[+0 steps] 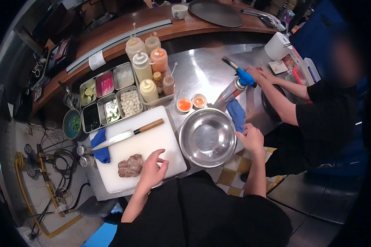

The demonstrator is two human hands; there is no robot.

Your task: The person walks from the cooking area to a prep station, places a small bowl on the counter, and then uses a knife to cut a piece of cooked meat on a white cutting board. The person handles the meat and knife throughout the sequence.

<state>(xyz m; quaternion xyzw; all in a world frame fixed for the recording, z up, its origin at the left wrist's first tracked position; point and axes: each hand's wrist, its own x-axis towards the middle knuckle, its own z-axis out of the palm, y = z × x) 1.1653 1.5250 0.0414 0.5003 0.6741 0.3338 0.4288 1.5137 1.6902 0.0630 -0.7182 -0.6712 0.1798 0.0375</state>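
My left hand [154, 168] hovers over the near right part of a white cutting board [170, 148], fingers apart and holding nothing. Just left of it lies a piece of browned meat [130, 166]. A kitchen knife with a wooden handle [151, 125] lies across the board, its tip by a blue cloth [102, 145]. My right hand [252, 136] is at the right rim of a steel mixing bowl [207, 137], beside a second blue cloth [236, 114]; its thumb points to the rim, and whether it touches is unclear. The bowl looks empty.
Behind the board stand a steel tray of garnishes [123, 120] and several squeeze bottles [142, 64]. Two small cups [184, 105] sit behind the bowl, near a blowtorch on a gas canister [232, 91]. A co-worker's hands [261, 74] are at the right, beside a dark pan [267, 105].
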